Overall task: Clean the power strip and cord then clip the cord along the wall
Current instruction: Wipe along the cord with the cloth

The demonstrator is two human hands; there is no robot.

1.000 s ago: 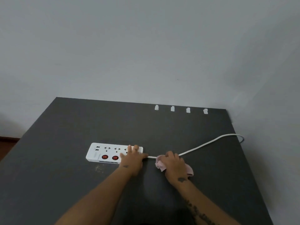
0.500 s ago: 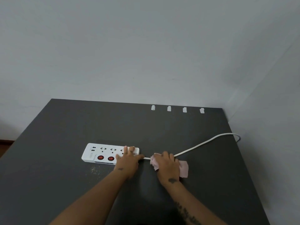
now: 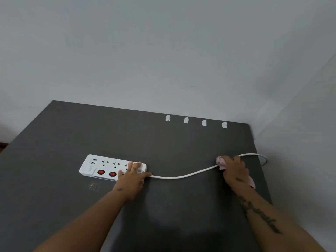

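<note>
A white power strip (image 3: 103, 167) with two red switches lies flat on the dark table (image 3: 54, 197). My left hand (image 3: 131, 176) presses its right end with straight fingers. Its white cord (image 3: 183, 176) runs right across the table and drops over the right edge. My right hand (image 3: 234, 170) grips a pink cloth (image 3: 221, 161) wrapped round the cord near that edge. Several white cord clips (image 3: 186, 120) stand in a row at the table's back edge, against the wall.
Grey walls meet at a corner behind the table's back right. A patch of light crumbs (image 3: 93, 186) lies just in front of the power strip. The table's right edge (image 3: 261, 171) is close to my right hand.
My right hand has slid the pink cloth along the cord, from next to the power strip to near the table's right edge. My left hand stays on the strip.
</note>
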